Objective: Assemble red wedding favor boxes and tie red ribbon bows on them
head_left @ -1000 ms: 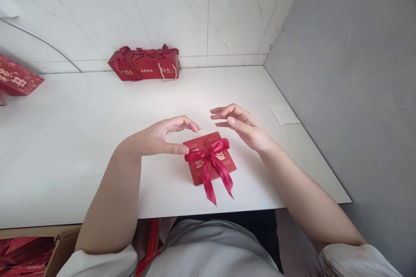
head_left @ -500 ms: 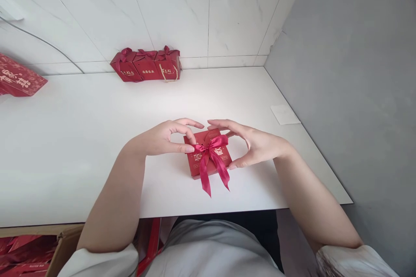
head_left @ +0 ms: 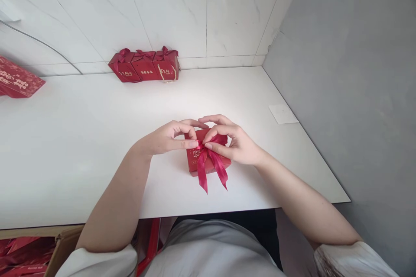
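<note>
The red box (head_left: 193, 169) lies flat on the white counter (head_left: 81, 138), nearer the near edge than the far one and well in from the right edge. A shiny ribbon (head_left: 218, 165) is tied in a bow on its top, both tails hanging over the side that faces the near edge.

The left hand (head_left: 172, 137) is mostly closed, thumb and forefinger pinching the ribbon just left of the knot, the other fingers reaching over the far side of the box. The right hand (head_left: 238, 143) pinches the ribbon close to the knot between thumb and forefinger, its other fingers arched above the box. The fingertips of both hands nearly meet.

At the far edge, against the tiled wall (head_left: 175, 13), a row of three joined red boxes (head_left: 144, 72) carries bows and a cord handle (head_left: 167, 79). Another red package (head_left: 21, 81) sits toward the far left. A white paper (head_left: 283, 114) lies by the right edge. Below the near edge, at left, an open carton (head_left: 63, 244) holds red pieces (head_left: 27, 255).
</note>
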### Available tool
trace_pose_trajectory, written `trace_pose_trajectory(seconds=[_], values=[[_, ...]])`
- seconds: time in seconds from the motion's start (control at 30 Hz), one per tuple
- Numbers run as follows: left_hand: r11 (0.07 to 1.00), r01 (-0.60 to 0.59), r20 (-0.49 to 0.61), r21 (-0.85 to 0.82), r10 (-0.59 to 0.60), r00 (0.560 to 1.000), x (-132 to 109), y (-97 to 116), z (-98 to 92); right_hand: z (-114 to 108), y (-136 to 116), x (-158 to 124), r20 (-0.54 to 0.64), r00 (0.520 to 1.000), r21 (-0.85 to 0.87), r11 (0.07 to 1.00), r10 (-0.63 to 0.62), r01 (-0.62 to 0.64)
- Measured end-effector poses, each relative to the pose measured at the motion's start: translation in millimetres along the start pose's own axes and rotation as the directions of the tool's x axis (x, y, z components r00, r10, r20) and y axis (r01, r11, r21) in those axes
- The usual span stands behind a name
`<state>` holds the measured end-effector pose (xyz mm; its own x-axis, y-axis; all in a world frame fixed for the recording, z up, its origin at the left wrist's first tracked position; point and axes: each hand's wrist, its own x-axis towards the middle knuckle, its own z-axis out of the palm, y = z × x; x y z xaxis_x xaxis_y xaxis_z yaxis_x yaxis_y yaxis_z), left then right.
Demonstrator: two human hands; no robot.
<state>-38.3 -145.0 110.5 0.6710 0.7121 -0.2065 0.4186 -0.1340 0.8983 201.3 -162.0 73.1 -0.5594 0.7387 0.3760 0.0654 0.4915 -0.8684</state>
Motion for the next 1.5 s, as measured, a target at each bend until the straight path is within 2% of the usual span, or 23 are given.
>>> trace_pose_trajectory(seconds=[0.13, 0.3, 0.53, 0.73, 0.9, 0.97, 1.07, 1.13, 1.2, 1.3, 1.5], values=[[0.998, 0.037, 0.030, 0.052, -0.039, 0.999, -0.9, -0.4, -2.9, 4.2, 0.1, 0.7, 0.037, 0.997, -0.020, 0.998, 0.061, -0.060], [0.989, 0.093, 0.014, 0.117, -0.095, 0.995, -3.2, -0.1, -7.5, 2.6, 1.5, 1.7, 0.064, 0.991, 0.042, 0.992, 0.114, -0.116], [0.997, 0.071, 0.077, 0.031, -0.073, 0.994, 0.4, -5.4, -10.1, 2.8, 6.5, 3.1, 0.074, 0.989, 0.086, 0.988, 0.125, -0.131], [0.995, -0.016, 0.117, -0.096, 0.028, 0.993, 6.6, -21.7, -15.0, 2.5, 9.0, 3.4, 0.077, 0.990, 0.098, 0.987, 0.118, -0.125], [0.998, -0.014, 0.145, -0.058, 0.022, 0.989, 5.1, -21.6, -15.9, 2.8, 8.1, 2.2, 0.082, 0.991, 0.114, 0.987, 0.103, -0.112], [0.999, 0.001, 0.102, -0.032, 0.003, 0.995, 3.1, -15.4, -12.9, -1.8, 7.3, 2.0, 0.103, 0.990, 0.153, 0.981, 0.102, -0.117], [0.998, 0.002, -0.096, -0.070, -0.009, 0.995, 1.0, -4.3, -4.9, -16.5, 6.1, 1.9, 0.081, 0.983, 0.213, 0.961, 0.164, -0.178], [0.995, -0.018, -0.245, -0.097, -0.006, 0.969, 1.1, 1.9, 1.4, -29.1, 5.3, 1.6, 0.030, 0.971, 0.195, 0.952, 0.236, -0.238], [0.996, -0.032, -0.326, -0.086, 0.002, 0.945, 2.2, 6.3, 7.9, -40.2, 4.5, 0.9, 0.009, 0.954, 0.137, 0.945, 0.298, -0.297], [1.000, -0.014, -0.328, -0.003, 0.012, 0.945, 4.4, 10.4, 18.1, -49.3, 3.5, -0.3, 0.081, 0.938, 0.110, 0.933, 0.336, -0.344], [0.992, 0.031, -0.224, 0.120, -0.004, 0.974, 7.1, 11.9, 30.3, -46.4, 3.3, -0.4, 0.296, 0.929, 0.129, 0.955, 0.221, -0.268]])
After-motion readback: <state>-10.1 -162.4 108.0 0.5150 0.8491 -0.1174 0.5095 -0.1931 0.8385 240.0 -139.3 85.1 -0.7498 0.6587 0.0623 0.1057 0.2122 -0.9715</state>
